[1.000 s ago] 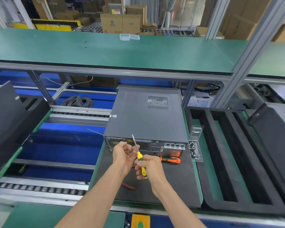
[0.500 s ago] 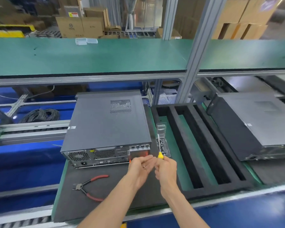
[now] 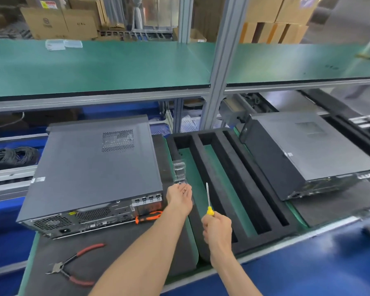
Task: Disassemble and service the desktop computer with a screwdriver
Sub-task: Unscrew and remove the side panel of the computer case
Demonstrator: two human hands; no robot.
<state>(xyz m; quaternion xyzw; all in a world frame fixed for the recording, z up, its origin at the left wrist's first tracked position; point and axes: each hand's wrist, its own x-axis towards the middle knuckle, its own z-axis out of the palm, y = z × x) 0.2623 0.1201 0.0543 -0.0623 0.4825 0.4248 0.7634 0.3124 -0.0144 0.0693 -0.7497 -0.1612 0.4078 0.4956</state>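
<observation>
Change: half a second ago the two hands were together, just right of the computer's rear corner; now they are apart, the left reaching forward to the clear box and the right drawn back with the screwdriver.
Right hand (image 3: pixel 217 228): nearest, fingers curled round the yellow handle of the screwdriver (image 3: pixel 208 201), whose shaft points up and away over the foam tray.
Left hand (image 3: pixel 179 197): fingers loosely bent at the near end of the clear plastic box (image 3: pixel 179 170); a small object sits by the fingers, too small to tell whether it is pinched.
Pliers (image 3: pixel 73 263): red-handled, lying on the dark mat (image 3: pixel 120 242) near the front left, well apart from both hands.
Orange-handled tool (image 3: pixel 149 216): on the mat, touching the computer's rear panel, just left of the left wrist.
Desktop computer (image 3: pixel 94 167): lies flat on the mat, cover on, rear ports facing the person, just left of the left hand and not touched by either.
Foam tray (image 3: pixel 233 174): black, with long slots, right of the computer, under the screwdriver shaft.
Second computer (image 3: pixel 308 154): farther right, well apart from the hands.
Worktop shelf (image 3: pixel 115 65): green, above and behind.
Writing: a yellow sticker on the rear panel and printing on the far cardboard boxes (image 3: pixel 60 22) are too blurred to read.
</observation>
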